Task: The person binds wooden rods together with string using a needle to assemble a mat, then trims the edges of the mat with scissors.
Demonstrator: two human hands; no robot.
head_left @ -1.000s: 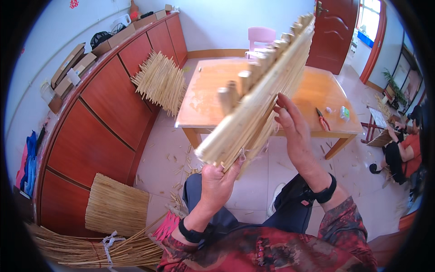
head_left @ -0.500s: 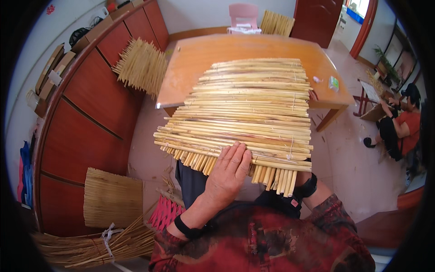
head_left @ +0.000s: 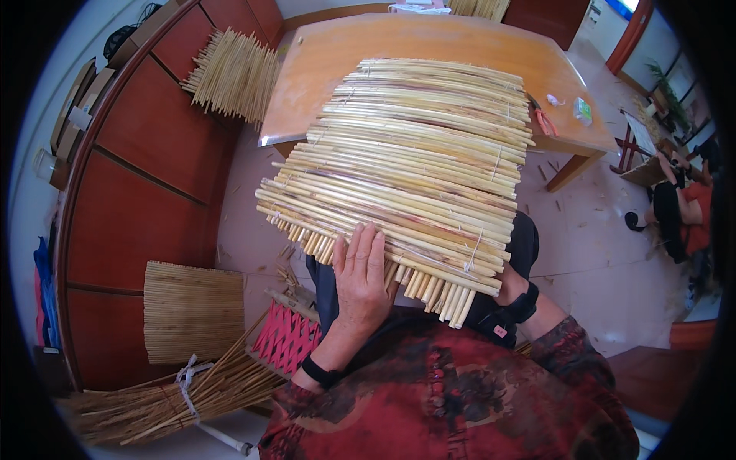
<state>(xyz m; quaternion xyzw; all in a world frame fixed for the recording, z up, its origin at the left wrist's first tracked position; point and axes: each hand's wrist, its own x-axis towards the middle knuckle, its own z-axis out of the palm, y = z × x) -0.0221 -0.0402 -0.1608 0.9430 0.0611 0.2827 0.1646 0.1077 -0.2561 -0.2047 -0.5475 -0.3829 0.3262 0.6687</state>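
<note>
The reed mat (head_left: pixel 406 165) hides nearly all of the right hand (head_left: pixel 510 282); only its wrist shows below the mat's lower right corner, so its grip cannot be read. The mat also covers the near part of the tabletop (head_left: pixel 429 42). Right of the mat, small items (head_left: pixel 583 111) on the tabletop are perhaps tools, too small to tell.
</note>
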